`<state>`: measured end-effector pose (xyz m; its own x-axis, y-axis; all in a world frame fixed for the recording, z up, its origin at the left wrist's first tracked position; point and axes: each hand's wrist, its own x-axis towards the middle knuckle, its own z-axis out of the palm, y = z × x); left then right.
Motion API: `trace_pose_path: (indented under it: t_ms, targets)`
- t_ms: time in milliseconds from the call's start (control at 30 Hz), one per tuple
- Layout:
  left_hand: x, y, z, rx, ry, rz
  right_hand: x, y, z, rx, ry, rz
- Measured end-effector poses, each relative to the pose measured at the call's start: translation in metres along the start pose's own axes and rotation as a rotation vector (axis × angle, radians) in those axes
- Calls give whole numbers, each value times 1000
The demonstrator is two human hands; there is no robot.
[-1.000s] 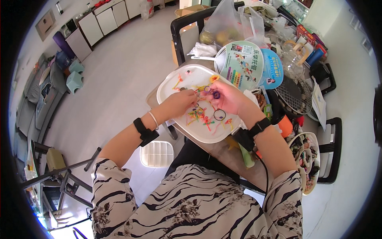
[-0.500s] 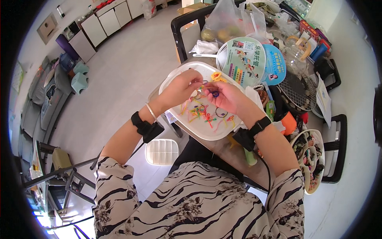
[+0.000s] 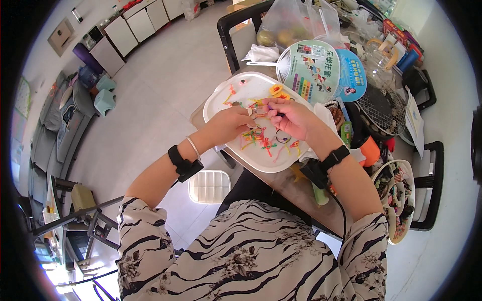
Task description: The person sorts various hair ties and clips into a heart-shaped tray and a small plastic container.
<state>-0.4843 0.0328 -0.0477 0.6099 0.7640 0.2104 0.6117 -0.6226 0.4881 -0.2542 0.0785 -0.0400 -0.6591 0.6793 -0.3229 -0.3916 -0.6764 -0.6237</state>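
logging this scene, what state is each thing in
Left hand: fingers bent, grip unclear
Right hand: fingers curled, small purple item held
White tray: uncovered, holding coloured bands
Coloured bands: loose, jumbled
Green paddle fan: printed side up, overlapping blue fan
Translucent plastic bag: partly filled
Divided organizer: uncovered, filled

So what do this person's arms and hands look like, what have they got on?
Both the left hand and right hand are ungloved. Each wrist wears a black strap with a black box; a black cable hangs by the right forearm. A pale, thin bangle circles the left wrist. The loose cream sleeves carry black wavy stripes and dark flowers.
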Motion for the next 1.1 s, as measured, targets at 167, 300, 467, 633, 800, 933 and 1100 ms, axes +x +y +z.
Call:
trace_pose_path:
  t_ms: [167,300,467,633,800,933,1100]
  targets:
    - [4,0,5,90,-77,1,-1,4,0,-31,6,0]
    - [5,-3,3,94,-96,-46,-5,2,1,-18,63,15]
    - [8,-1,2,40,-49,3,-7,3,-2,-72,96,-35]
    - [11,-2,1,25,-151,67,-4,6,-6,-74,53,-40]
    - [14,-2,-11,58,-142,-2,-6,4,-5,-85,76,-28]
    - [24,12,-33,39,-32,2,-11,6,1,-88,57,-51]
    - [44,35,-35,48,77,151,-16,8,25,39,80,-57]
